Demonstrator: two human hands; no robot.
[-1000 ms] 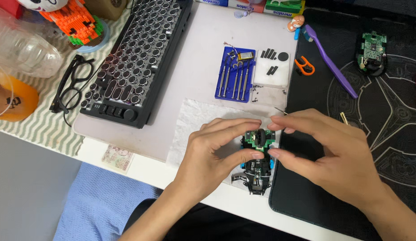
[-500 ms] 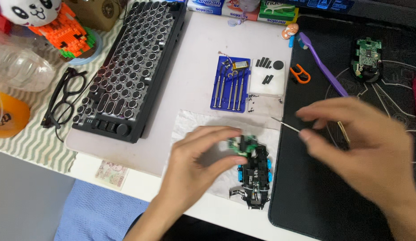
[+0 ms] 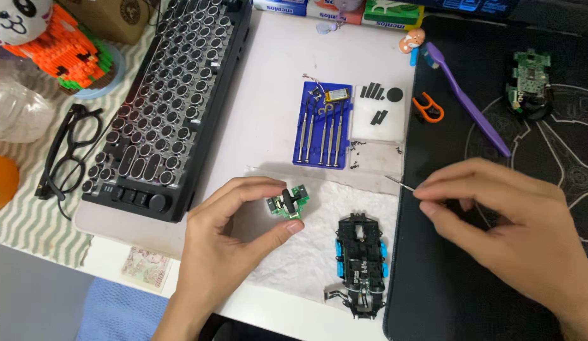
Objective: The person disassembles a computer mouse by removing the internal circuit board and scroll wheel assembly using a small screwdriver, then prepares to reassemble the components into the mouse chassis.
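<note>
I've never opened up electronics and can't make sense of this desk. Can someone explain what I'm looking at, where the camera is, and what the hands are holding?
There is no machine here: these are a person's two bare hands, filmed from a camera worn on the head, looking down at a desk.

The left hand pinches a small green circuit board with a black wheel on it. The right hand holds a thin metal tool by its end; I cannot tell exactly which kind.

Between the hands, on a white paper towel, lies a black plastic shell with blue side parts, opened up.

Further back sit a blue tray of small screwdrivers, a black keyboard, a pair of glasses, a purple toothbrush and a second circuit board on the black mat.
</note>
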